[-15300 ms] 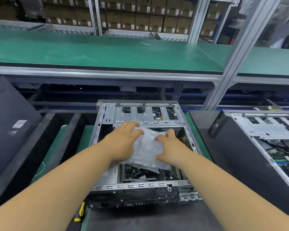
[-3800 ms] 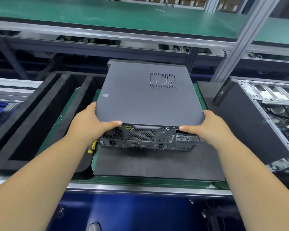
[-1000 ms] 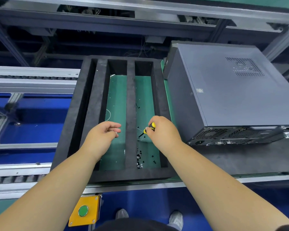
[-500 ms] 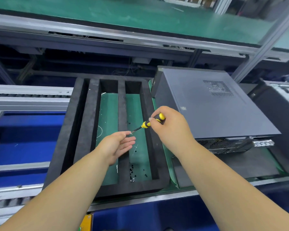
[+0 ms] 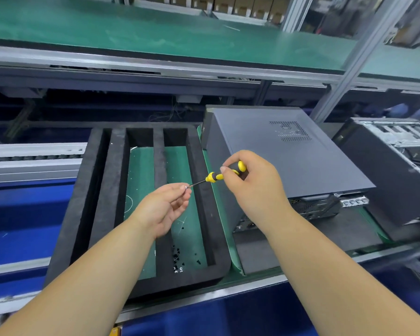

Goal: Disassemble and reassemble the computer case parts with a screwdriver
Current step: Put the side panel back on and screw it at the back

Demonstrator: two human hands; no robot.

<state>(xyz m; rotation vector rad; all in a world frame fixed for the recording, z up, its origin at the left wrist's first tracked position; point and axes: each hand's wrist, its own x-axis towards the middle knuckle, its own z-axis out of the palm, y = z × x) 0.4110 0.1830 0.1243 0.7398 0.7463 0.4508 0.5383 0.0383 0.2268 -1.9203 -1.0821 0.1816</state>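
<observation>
A dark grey closed computer case (image 5: 284, 156) lies flat on a black mat at the right. My right hand (image 5: 250, 183) grips a yellow and black screwdriver (image 5: 218, 175) in front of the case's left side, its tip pointing left. My left hand (image 5: 166, 207) is raised palm-up just left of the tip, its fingertips pinching a small silver screw (image 5: 185, 187) against the tip. Both hands hover above a black foam tray (image 5: 102, 197).
Several small black screws (image 5: 177, 259) lie at the near end of the foam tray's right slot. A second, open computer case (image 5: 395, 166) stands at the far right. A green shelf (image 5: 155, 32) runs overhead, and a roller conveyor (image 5: 32, 154) runs at the left.
The side panel went onto the case earlier. Over the last second my right hand lifted the screwdriver, and my left hand rose from the tray to meet its tip with a screw.
</observation>
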